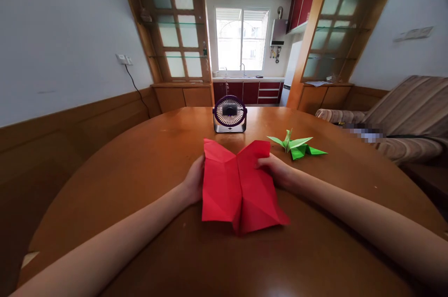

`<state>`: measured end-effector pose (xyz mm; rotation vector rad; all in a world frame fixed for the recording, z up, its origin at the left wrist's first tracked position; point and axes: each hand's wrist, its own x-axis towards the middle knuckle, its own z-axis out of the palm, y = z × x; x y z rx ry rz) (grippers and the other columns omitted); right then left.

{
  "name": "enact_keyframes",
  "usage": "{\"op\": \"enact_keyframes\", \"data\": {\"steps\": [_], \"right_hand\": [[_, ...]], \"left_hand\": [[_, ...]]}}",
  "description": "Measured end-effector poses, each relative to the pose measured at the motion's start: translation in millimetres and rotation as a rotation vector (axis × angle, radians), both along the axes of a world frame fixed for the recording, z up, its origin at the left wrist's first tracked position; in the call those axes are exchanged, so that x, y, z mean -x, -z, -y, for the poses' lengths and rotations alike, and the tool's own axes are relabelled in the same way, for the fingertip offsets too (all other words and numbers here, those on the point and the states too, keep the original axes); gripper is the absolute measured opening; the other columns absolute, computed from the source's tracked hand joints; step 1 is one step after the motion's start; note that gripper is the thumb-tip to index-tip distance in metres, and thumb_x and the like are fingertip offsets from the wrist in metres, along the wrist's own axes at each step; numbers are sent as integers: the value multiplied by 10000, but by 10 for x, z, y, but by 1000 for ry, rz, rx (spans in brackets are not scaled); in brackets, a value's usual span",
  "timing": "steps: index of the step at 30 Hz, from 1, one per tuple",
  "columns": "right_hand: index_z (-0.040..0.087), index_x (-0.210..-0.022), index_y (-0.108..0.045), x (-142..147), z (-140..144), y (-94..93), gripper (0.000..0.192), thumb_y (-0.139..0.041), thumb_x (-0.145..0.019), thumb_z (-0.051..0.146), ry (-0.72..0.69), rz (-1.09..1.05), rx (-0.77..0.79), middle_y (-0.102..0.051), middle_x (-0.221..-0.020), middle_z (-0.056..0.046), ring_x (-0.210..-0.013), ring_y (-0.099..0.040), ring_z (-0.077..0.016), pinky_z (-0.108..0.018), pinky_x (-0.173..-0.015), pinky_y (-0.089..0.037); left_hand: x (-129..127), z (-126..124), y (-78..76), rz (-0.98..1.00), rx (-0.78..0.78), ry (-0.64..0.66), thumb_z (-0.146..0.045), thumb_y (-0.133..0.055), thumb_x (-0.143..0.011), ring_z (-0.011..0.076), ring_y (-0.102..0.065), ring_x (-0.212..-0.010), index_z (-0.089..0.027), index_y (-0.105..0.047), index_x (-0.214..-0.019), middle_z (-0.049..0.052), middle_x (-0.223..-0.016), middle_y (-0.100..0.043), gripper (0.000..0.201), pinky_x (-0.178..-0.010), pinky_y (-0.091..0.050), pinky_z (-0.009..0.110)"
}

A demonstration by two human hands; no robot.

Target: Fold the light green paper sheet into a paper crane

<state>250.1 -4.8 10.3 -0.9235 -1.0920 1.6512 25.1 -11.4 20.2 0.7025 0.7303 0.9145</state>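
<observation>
A creased sheet of red origami paper (222, 189) is held up over the table, partly folded along its middle so that its two halves form a shallow V. My left hand (196, 178) grips its left edge, with the fingers hidden behind the sheet. On the right side my right hand (275, 169) pinches the paper, thumb on the front and the other fingers out of sight behind. Just beyond my right hand lies a folded green paper crane (297, 148), its wings spread on the table.
A small dark desk fan (230, 113) stands on the brown wooden table (150, 157) behind the paper. To the right is a striped armchair (402, 110). Wooden cabinets (184, 96) with glass shelves flank the opening to a kitchen. A cable (135, 85) hangs from the left wall socket.
</observation>
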Motion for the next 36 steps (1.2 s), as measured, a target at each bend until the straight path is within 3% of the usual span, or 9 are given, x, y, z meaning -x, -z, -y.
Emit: {"op": "enact_keyframes", "data": {"steps": [6,9,14,19,22,28,31,33,36], "right_hand": [[186,-806,-614,-54,15,-37,266,-623,-552,109,-33,-6,-47,-692,-729,0,-579,-613,-153,-269,-582,-489],[183,-864,-645,-30,53,-138,212,-648,-681,292,-129,-61,-33,-711,-805,-50,-687,-655,-197,-318,-667,-514],[226,-935,-657,-19,66,-283,520,-471,-770,683,-46,-48,-116,-715,-872,-72,-886,-666,-267,-384,-765,-514],[228,-1152,-616,-109,14,-381,448,-539,-794,485,-182,-32,-161,-679,-1127,-83,-808,-670,-222,-380,-783,-512],[208,-1196,-611,-81,-30,-343,466,-550,-791,433,-234,-40,-244,-614,-1258,-101,-937,-658,-239,-410,-883,-483],[213,-1125,-670,143,-6,-45,360,-635,-795,354,-302,459,-578,-586,-1298,-77,-1203,-522,-248,-431,-1037,-378],[213,-1216,-629,172,48,14,476,-681,-779,394,-311,851,-832,-477,-1408,-120,-1287,-440,-298,-491,-1098,-280],[221,-1278,-582,163,84,19,574,-679,-773,476,-307,1031,-913,-445,-1433,-134,-1316,-404,-326,-532,-1123,-211],[243,-1365,-486,137,113,29,724,-651,-753,594,-318,1116,-954,-375,-1487,-124,-1372,-329,-338,-543,-1158,-98]], "left_hand": [[8,64,-234,117,1,-15,-523,-537,-854,238,-690,-821,-184,-645,-1008,62,-881,-720,387,-746,-537,342],[17,58,-200,20,107,55,-338,-556,-858,206,-683,-677,-166,-665,-934,46,-772,-717,217,-672,-534,310],[28,-28,-120,-39,140,86,-192,-532,-830,195,-686,-652,-141,-671,-813,56,-718,-713,149,-662,-548,297],[171,-197,-80,-243,-88,11,-28,-649,-681,214,-711,-715,-95,-675,-906,121,-866,-736,237,-689,-570,297],[231,-270,-14,-288,-172,-30,-14,-671,-659,219,-714,-729,-109,-679,-919,111,-877,-738,277,-699,-574,303],[183,-275,9,-181,-123,-47,-212,-639,-796,217,-717,-766,-117,-680,-877,112,-871,-741,131,-741,-572,300],[150,-232,-60,-80,-107,-17,-433,-537,-880,247,-713,-845,-123,-674,-935,126,-907,-738,343,-766,-574,330],[139,-209,-79,-97,-145,-6,-397,-611,-843,247,-712,-854,-129,-662,-993,123,-935,-736,311,-784,-573,334],[154,-212,-60,-215,-180,-34,-130,-731,-705,230,-717,-794,-120,-650,-1009,116,-928,-738,315,-765,-575,310]]}}
